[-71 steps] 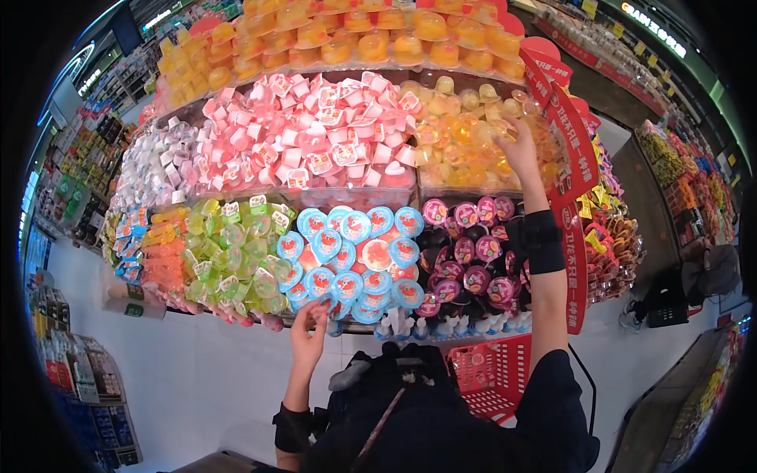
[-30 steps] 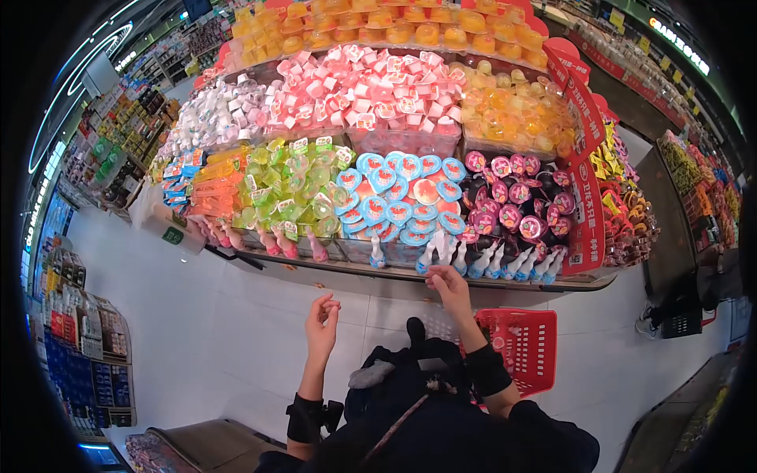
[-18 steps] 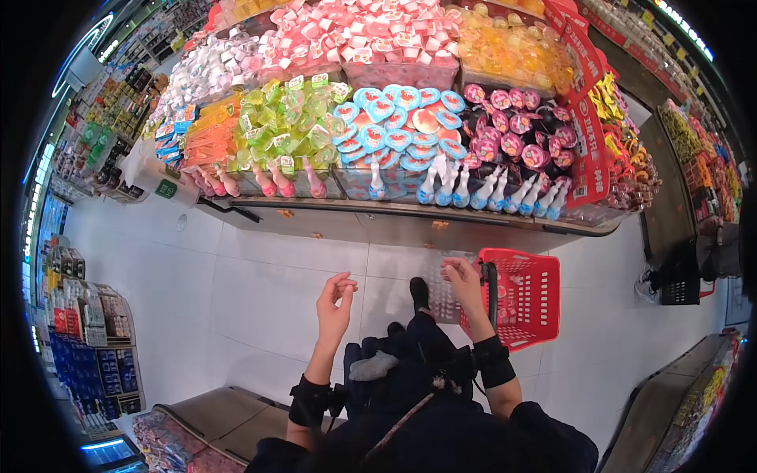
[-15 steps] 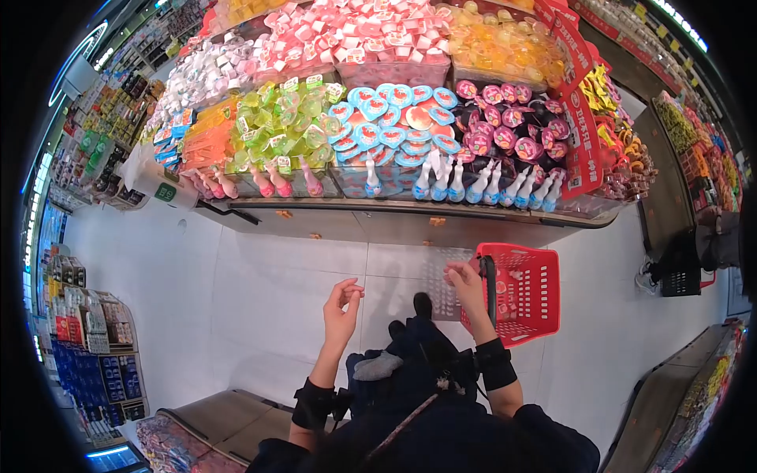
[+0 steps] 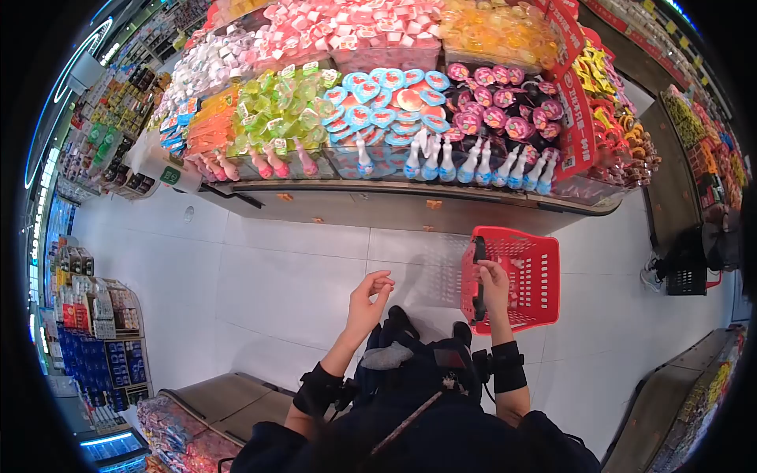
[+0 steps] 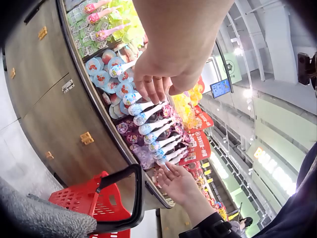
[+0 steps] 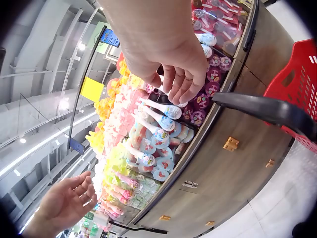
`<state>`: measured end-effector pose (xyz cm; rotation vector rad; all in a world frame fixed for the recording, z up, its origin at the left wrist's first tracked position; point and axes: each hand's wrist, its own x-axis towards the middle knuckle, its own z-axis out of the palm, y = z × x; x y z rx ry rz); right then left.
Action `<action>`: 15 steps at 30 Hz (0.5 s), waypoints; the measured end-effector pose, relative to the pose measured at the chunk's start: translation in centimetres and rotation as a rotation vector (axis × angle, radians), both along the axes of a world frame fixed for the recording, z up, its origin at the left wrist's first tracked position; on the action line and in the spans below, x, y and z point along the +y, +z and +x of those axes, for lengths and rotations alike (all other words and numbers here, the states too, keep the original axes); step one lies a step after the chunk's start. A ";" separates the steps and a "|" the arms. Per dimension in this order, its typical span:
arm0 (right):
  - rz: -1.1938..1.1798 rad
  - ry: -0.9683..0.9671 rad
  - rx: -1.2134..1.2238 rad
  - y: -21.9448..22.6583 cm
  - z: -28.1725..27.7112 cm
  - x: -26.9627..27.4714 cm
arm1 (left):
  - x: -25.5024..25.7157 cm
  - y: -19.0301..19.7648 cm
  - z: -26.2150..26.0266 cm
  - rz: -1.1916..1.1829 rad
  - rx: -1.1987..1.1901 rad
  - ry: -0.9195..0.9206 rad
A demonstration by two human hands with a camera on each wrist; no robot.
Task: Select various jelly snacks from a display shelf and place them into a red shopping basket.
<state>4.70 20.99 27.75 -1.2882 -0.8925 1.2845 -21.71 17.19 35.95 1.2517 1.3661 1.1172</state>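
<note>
- Head view: the basket (image 5: 509,236) stood on the floor (image 5: 276,292) at centre right of the frame, with its black handle (image 5: 479,306) on the side nearer the feet and a few pink packs (image 5: 514,296) inside.
- Risk, in this inspector's judgement: should the right hand (image 5: 494,284) close short of the handle, it would catch air or the rim; the cause would be the loose finger set beside a thin bar.
- Risk: a lift from one end of the handle could tip the basket and slide the packs to one side.
- Risk: a shoe (image 5: 402,319) stood close by; a step toward the basket could knock it.
- Risk: the bottles (image 5: 473,164) leaned along the front edge of the stall (image 5: 339,189), at upper centre; a sleeve brushing them could topple some.
- Right hand pose: raised beside the handle, forearm pointing away from the body, fingers bent and drooping in the right wrist view. Grip was narrow and loose, with nothing seen held; no contact with the handle was evident.
- Left hand (image 5: 365,305) pose: raised at frame centre, well apart from the basket, fingers loosely bent toward the right side. Grip was relaxed and part-open; it held nothing visible.
</note>
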 end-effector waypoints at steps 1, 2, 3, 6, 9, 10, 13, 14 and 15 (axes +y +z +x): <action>-0.010 0.001 -0.009 0.2 0.6 -0.1 | -0.3 -0.1 0.7 0.003 0.000 0.006; -0.020 0.003 -0.018 0.3 1.4 -0.3 | -0.6 -0.4 1.5 -0.002 0.014 0.013; -0.017 0.008 -0.019 0.0 2.5 -0.6 | -0.9 -0.6 2.4 -0.008 0.027 0.021; 0.050 -0.085 -0.035 -0.7 6.3 -1.6 | -1.4 -1.1 5.8 -0.015 0.001 0.004; 0.066 -0.024 -0.137 -3.0 10.9 -2.1 | -1.6 -1.3 9.4 0.005 0.002 0.027; 0.057 -0.002 -0.237 -3.6 12.3 -2.2 | -1.9 -1.4 10.8 0.009 0.000 0.041; -0.057 0.026 -0.262 -2.6 15.8 -3.3 | -3.3 -1.6 14.6 -0.010 -0.009 0.091; -0.054 0.050 -0.187 -2.0 16.7 -3.3 | -3.8 -1.6 15.8 -0.017 -0.013 0.129; -0.054 0.063 -0.186 -2.4 17.7 -3.4 | -4.2 -1.7 16.9 -0.024 -0.017 0.167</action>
